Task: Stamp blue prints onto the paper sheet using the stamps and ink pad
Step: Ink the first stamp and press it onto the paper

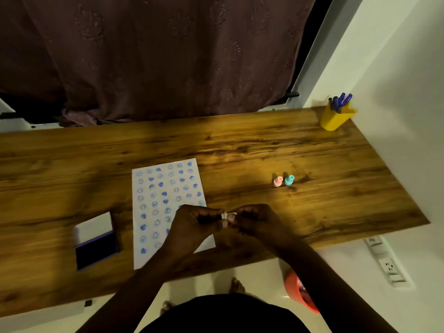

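Both hands pinched one small white stamp above the sheet's right edge.

Head view: the left hand (194,224) and right hand (254,219) met fingertip to fingertip over the counter (264,145), each pinching an end of a small white stamp (225,215), whose long axis ran roughly left to right between them. The paper sheet (165,203), already dense with blue hearts and smiley prints, lay directly below and left of the hands. The open ink pad (96,243) sat further left, nearer the left hand. A pink stamp (278,181) and a teal stamp (289,180) stood upright beyond the right hand, well apart. Any inking move would probably have run leftward.
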A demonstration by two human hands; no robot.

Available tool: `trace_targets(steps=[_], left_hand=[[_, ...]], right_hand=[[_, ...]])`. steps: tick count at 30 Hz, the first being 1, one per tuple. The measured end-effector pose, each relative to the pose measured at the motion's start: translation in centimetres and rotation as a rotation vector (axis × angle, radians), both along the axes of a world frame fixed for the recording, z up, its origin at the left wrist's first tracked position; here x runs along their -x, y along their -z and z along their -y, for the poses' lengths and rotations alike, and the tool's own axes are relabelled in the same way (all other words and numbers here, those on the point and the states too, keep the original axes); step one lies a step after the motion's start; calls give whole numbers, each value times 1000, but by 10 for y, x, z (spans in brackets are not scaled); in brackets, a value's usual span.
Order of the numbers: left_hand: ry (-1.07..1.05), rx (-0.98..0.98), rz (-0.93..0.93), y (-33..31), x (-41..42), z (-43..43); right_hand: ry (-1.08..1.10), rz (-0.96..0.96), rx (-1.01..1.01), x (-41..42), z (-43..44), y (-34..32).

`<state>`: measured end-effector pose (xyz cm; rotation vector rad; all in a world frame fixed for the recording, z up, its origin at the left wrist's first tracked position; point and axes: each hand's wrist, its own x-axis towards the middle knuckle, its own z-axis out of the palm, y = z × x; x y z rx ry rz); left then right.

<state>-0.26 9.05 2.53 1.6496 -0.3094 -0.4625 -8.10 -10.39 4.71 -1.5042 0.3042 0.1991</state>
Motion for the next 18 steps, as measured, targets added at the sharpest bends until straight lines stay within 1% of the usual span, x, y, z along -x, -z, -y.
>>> trace_targets(steps=[4, 7, 9, 12, 13, 15, 18], left_hand=[[23, -23, 28, 7, 5, 17], [63, -53, 34, 11, 5, 28], [87, -122, 32, 18, 4, 36], [53, -306, 36, 24, -1, 46], [37, -353, 43, 25, -4, 48], [9, -414, 54, 26, -9, 49], [-22, -448, 52, 24, -12, 49]], right_hand=[[17, -18, -31, 6, 16, 7], [-9, 9, 65, 5, 28, 11], [-27, 22, 231, -2, 36, 13], [10, 38, 681, -17, 43, 23], [24, 61, 772, -21, 44, 26], [-11, 103, 873, -30, 45, 33], [-117, 51, 983, -44, 47, 43]])
